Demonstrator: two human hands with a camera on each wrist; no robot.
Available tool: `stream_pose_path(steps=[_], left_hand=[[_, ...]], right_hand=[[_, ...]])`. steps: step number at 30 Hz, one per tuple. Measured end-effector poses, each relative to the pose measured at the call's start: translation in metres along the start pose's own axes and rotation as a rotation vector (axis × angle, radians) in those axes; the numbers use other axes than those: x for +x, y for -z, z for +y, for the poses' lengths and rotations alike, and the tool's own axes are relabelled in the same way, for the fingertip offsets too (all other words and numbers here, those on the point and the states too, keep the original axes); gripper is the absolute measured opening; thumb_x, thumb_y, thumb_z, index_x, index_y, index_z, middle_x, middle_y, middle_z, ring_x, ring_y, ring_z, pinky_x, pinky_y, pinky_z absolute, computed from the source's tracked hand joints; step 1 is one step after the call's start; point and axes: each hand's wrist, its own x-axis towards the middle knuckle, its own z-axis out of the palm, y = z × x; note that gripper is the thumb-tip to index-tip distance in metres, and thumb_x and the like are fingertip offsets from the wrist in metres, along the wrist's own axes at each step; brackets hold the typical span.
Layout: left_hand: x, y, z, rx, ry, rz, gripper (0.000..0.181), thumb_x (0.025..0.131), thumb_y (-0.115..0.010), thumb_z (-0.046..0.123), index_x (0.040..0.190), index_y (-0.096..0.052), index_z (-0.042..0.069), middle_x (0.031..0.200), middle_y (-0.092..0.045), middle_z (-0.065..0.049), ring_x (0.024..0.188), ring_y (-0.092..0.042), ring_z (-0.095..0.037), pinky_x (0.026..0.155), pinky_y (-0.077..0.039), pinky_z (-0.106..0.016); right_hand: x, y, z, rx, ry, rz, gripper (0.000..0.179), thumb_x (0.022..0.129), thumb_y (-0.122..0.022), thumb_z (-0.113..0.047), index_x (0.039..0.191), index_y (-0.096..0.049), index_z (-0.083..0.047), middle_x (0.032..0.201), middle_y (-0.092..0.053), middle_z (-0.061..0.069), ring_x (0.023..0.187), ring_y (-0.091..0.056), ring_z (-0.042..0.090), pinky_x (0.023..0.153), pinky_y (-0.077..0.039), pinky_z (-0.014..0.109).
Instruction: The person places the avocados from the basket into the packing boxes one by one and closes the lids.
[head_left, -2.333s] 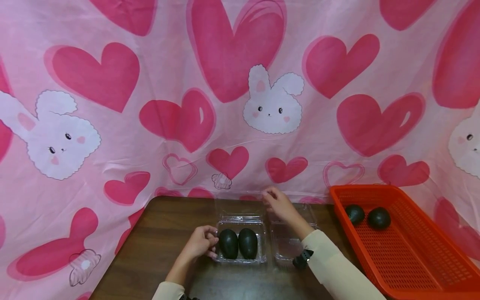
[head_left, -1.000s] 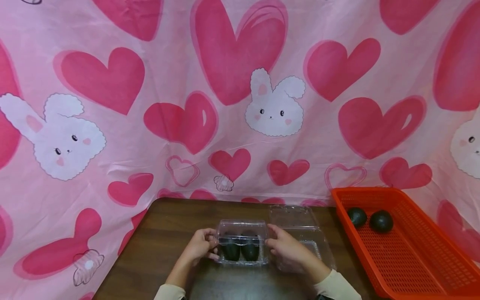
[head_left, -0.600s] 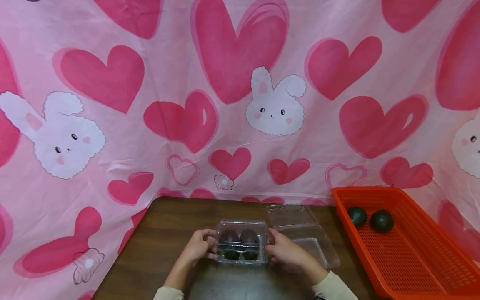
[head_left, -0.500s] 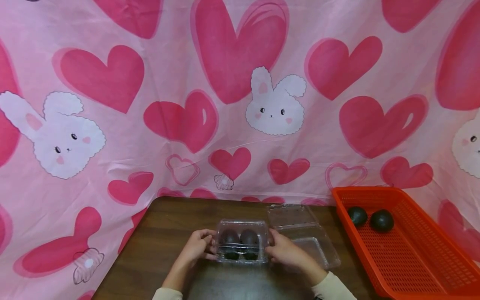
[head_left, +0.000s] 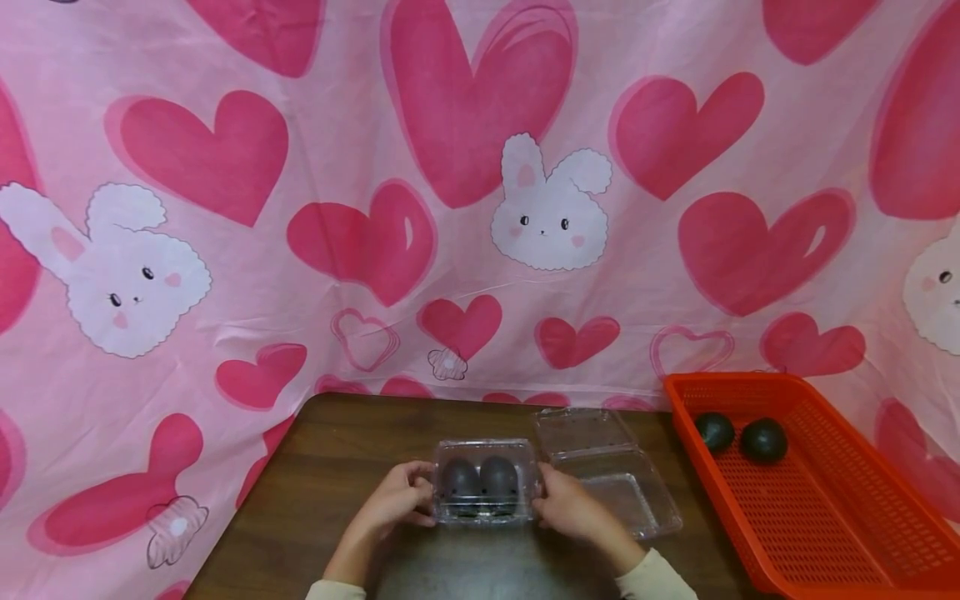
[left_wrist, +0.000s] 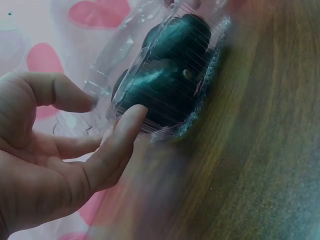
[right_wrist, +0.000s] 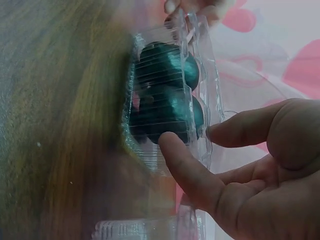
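A clear plastic clamshell box stands on the table between my hands, two dark green avocados side by side inside. Its lid lies low over them, and in the right wrist view a narrow gap shows between the lid's edge and the base rim. My left hand holds the left end, with finger and thumb at the rim and side wall. At the other end, my right hand grips in the same way; its thumb and a finger show at the ridged wall.
Right of the box, a second clear clamshell lies open, partly behind my right hand. An orange plastic basket at the far right holds two more avocados. A pink heart-and-rabbit cloth hangs behind the wooden table.
The right hand came down from the raised lid to the box's right end. The lid swung forward and down over the avocados. The second clamshell shifted and turned slightly right.
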Motion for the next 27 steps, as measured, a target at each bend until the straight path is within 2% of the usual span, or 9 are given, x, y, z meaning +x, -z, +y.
stream_pose_path(steps=[4, 7, 9, 13, 16, 19, 21, 25, 27], left_hand=[[0.0014, 0.0003, -0.0018, -0.012, -0.004, -0.012, 0.059, 0.085, -0.059, -0.005, 0.139, -0.040, -0.018, 0.088, -0.057, -0.009, 0.070, -0.061, -0.018, 0.063, -0.068, -0.041], [0.0022, 0.0006, -0.0019, -0.025, -0.008, -0.012, 0.062, 0.082, -0.061, -0.010, 0.140, -0.039, -0.018, 0.091, -0.055, -0.009, 0.070, -0.062, -0.019, 0.066, -0.069, -0.043], [0.0022, 0.0009, -0.0011, -0.030, -0.013, -0.015, 0.065, 0.080, -0.063, -0.011, 0.140, -0.039, -0.018, 0.091, -0.054, -0.009, 0.070, -0.063, -0.019, 0.067, -0.069, -0.043], [0.0015, 0.0009, 0.0003, -0.008, -0.033, -0.020, 0.072, 0.075, -0.065, -0.012, 0.141, -0.038, -0.018, 0.092, -0.054, -0.010, 0.066, -0.064, -0.019, 0.063, -0.067, -0.038], [0.0003, 0.0002, 0.0007, 0.006, -0.040, -0.019, 0.076, 0.071, -0.065, -0.013, 0.141, -0.037, -0.017, 0.092, -0.053, -0.009, 0.065, -0.062, -0.019, 0.061, -0.064, -0.034], [-0.0002, -0.0007, 0.0000, 0.001, -0.036, -0.024, 0.077, 0.070, -0.063, -0.015, 0.142, -0.036, -0.017, 0.092, -0.052, -0.009, 0.065, -0.061, -0.019, 0.060, -0.063, -0.032], [-0.0002, -0.0013, -0.0004, -0.004, -0.032, -0.029, 0.077, 0.070, -0.062, -0.016, 0.143, -0.035, -0.017, 0.092, -0.051, -0.009, 0.065, -0.060, -0.020, 0.059, -0.063, -0.032], [0.0008, -0.0028, 0.0000, -0.009, -0.038, -0.034, 0.077, 0.071, -0.061, -0.019, 0.142, -0.034, -0.018, 0.090, -0.049, -0.008, 0.065, -0.058, -0.019, 0.058, -0.064, -0.032], [0.0013, -0.0037, 0.0008, -0.010, -0.044, -0.031, 0.078, 0.070, -0.060, -0.020, 0.142, -0.033, -0.020, 0.090, -0.048, -0.008, 0.065, -0.057, -0.020, 0.057, -0.063, -0.031]], right_hand=[[0.0027, -0.0031, 0.0022, -0.091, 0.040, 0.030, 0.038, 0.081, -0.061, 0.008, 0.118, -0.055, 0.006, 0.078, -0.056, 0.004, 0.067, -0.059, 0.017, 0.054, -0.054, 0.027], [0.0053, -0.0043, 0.0034, -0.202, 0.060, 0.067, 0.036, 0.077, -0.064, 0.006, 0.112, -0.058, 0.001, 0.078, -0.057, 0.002, 0.074, -0.057, 0.019, 0.059, -0.049, 0.028], [0.0067, -0.0047, 0.0041, -0.243, 0.064, 0.080, 0.038, 0.076, -0.066, 0.004, 0.113, -0.058, 0.001, 0.082, -0.056, 0.003, 0.079, -0.055, 0.021, 0.062, -0.048, 0.030], [0.0077, -0.0042, 0.0034, -0.258, 0.070, 0.088, 0.039, 0.076, -0.067, 0.004, 0.114, -0.058, 0.002, 0.084, -0.058, 0.005, 0.082, -0.056, 0.024, 0.065, -0.051, 0.035], [0.0074, -0.0041, 0.0031, -0.256, 0.075, 0.091, 0.044, 0.076, -0.069, 0.003, 0.119, -0.059, 0.005, 0.091, -0.063, 0.009, 0.089, -0.061, 0.027, 0.075, -0.058, 0.045], [0.0065, -0.0048, 0.0040, -0.264, 0.071, 0.093, 0.051, 0.077, -0.071, 0.002, 0.126, -0.058, 0.008, 0.098, -0.067, 0.012, 0.095, -0.063, 0.029, 0.083, -0.060, 0.053], [0.0056, -0.0052, 0.0043, -0.274, 0.068, 0.092, 0.053, 0.078, -0.072, 0.001, 0.128, -0.057, 0.009, 0.099, -0.067, 0.011, 0.096, -0.063, 0.028, 0.083, -0.060, 0.052], [0.0040, -0.0051, 0.0022, -0.293, 0.091, 0.109, 0.051, 0.077, -0.070, 0.003, 0.126, -0.057, 0.010, 0.087, -0.060, 0.005, 0.085, -0.058, 0.022, 0.071, -0.055, 0.038], [0.0038, -0.0046, 0.0004, -0.301, 0.102, 0.119, 0.050, 0.077, -0.070, 0.005, 0.124, -0.058, 0.011, 0.083, -0.057, 0.004, 0.081, -0.056, 0.020, 0.067, -0.052, 0.035]])
